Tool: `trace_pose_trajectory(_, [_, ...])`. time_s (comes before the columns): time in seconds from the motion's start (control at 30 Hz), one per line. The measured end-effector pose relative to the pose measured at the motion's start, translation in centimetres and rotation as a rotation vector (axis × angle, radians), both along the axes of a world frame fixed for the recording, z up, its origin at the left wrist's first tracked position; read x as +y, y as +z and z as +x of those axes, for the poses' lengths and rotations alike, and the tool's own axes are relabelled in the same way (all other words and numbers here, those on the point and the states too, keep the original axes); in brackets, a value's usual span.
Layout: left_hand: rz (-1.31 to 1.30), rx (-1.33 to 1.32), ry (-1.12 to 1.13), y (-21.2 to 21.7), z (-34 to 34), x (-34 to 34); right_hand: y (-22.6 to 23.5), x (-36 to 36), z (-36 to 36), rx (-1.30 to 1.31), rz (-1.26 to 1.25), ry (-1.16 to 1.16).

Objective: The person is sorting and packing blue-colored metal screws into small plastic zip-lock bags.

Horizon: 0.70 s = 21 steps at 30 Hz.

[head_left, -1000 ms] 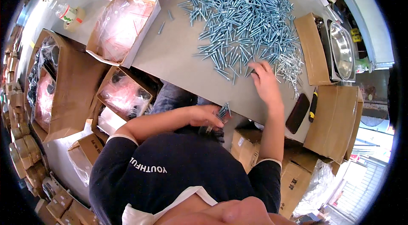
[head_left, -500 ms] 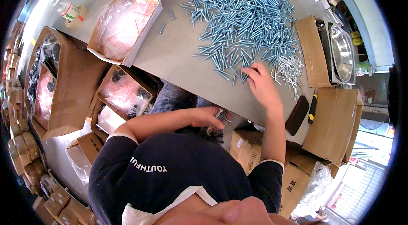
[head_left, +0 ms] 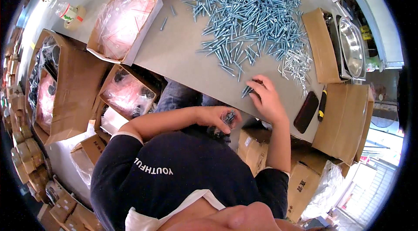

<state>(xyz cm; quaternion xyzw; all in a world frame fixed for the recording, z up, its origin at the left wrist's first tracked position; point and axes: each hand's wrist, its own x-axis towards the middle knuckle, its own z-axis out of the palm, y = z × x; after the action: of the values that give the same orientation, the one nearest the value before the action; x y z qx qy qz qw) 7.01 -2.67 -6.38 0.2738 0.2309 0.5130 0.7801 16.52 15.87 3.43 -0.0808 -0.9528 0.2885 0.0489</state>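
Close to my body, over my lap, my left hand (head_left: pixel 215 117) is closed around a small clear plastic bag (head_left: pixel 229 117) that has some dark screws in it. My right hand (head_left: pixel 266 96) rests by the table's near edge, its fingers closed on a few bluish screws (head_left: pixel 247 90). Beyond it spreads a large heap of bluish screws (head_left: pixel 257 17). A smaller pile of silver screws (head_left: pixel 296 65) lies at the heap's right side.
A white carton of clear bags (head_left: pixel 124 26) stands left on the table (head_left: pixel 174 56). Open boxes (head_left: pixel 72 96) sit below it. At right are a dark oblong case (head_left: pixel 306 112), a yellow-black cutter knife (head_left: pixel 322 105), a cardboard box (head_left: pixel 321 48) and a steel bowl (head_left: pixel 351 48).
My right hand has drawn back from the heap toward the table edge with a few screws. My left hand has turned slightly, and the bag's dark contents show more.
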Motion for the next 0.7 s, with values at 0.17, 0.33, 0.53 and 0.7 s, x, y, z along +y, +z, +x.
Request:
trace_pose_trajectory(0.17, [-0.077,-0.005,-0.007,-0.1,0.2,-0.1,-0.5,-0.5,0.7,-0.002,-0.008,0.056])
trace_pose_trajectory(0.33, [-0.251,-0.252,-0.005,-0.1,0.3,-0.2,-0.2,-3.7,1.4,-0.031,-0.141,0.160])
trace_pose_trajectory(0.53, [-0.237,-0.165,0.041,0.3,0.0,-0.7,0.3,-3.1,-0.1,-0.113,-0.426,0.217])
trace_pose_trajectory(0.7, [-0.022,0.279,0.099,0.5,0.0,-1.1,-1.5,-2.9,-4.4,0.168,-0.166,-0.335])
